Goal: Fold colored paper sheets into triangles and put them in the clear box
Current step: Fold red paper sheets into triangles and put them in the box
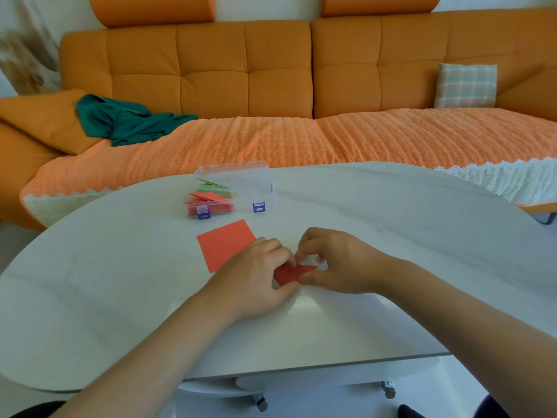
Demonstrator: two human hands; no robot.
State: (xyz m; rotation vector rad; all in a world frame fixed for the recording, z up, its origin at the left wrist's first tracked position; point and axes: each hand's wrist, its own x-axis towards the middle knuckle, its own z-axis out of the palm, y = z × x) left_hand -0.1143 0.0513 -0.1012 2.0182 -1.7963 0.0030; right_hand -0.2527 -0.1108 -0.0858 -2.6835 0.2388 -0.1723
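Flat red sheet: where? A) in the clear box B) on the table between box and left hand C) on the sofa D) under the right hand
B: the flat red sheet lies on the table between the clear box and the left hand; both it and the right hand pinch the folded red piece.

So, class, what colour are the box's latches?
Purple: the latches on the front of the box show plainly in the head view.

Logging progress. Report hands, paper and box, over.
Left hand and right hand both pinch the folded red paper on the table. Flat red sheet lies toward the clear box. Box holds red and green triangles.
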